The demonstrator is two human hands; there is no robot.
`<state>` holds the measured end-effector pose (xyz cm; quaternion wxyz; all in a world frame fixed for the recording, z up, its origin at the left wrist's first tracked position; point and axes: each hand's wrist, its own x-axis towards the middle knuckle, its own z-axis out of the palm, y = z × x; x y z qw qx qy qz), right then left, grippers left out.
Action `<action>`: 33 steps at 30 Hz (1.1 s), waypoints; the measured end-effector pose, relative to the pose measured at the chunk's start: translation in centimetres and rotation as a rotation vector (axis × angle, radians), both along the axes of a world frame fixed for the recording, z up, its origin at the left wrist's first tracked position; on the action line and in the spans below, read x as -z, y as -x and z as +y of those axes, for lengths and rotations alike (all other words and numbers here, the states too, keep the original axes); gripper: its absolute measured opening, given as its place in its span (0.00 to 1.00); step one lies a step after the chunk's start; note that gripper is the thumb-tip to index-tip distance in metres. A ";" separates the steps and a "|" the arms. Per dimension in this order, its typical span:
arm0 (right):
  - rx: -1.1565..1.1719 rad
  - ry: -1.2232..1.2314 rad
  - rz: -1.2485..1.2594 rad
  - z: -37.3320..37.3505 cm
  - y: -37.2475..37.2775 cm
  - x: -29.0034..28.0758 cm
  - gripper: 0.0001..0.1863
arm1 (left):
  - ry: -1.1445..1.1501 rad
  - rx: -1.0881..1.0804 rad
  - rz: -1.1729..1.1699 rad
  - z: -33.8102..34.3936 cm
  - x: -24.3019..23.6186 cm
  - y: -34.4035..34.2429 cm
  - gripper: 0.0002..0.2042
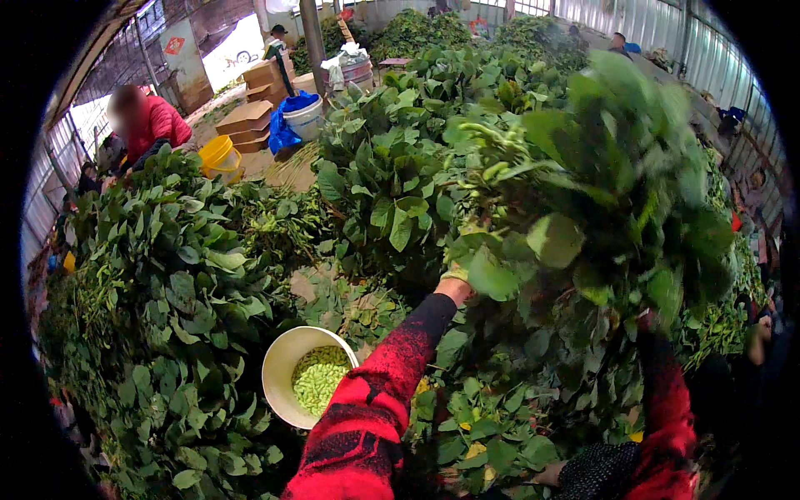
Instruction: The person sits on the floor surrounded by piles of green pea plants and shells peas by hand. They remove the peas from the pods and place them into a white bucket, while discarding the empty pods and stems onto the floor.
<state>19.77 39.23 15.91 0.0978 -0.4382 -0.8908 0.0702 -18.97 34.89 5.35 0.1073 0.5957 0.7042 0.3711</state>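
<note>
A big bunch of leafy green soybean stalks (pixel 600 192) is raised in front of me, blurred by motion. My left hand (pixel 454 279), in a pale glove below a red-and-black sleeve, grips the bunch at its lower left, with leaves covering most of the fingers. My right sleeve (pixel 667 400) rises into the bunch from below. The right hand itself is buried in the leaves. A cream bowl (pixel 279 367) holding picked green pods (pixel 321 379) sits on the leaves just left of my left forearm.
Heaps of leafy stalks (pixel 167 275) lie all around. A person in a red jacket (pixel 150 125) works at the far left, near a yellow bucket (pixel 218 157), cardboard boxes (pixel 246 117) and a white bucket (pixel 304 117). Another person's hand (pixel 550 475) shows at the bottom.
</note>
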 end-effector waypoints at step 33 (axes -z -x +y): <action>-0.509 -0.205 0.256 0.6 9.8 2.8 0.12 | 0.517 0.705 0.232 -10.7 3.7 -9.1 0.19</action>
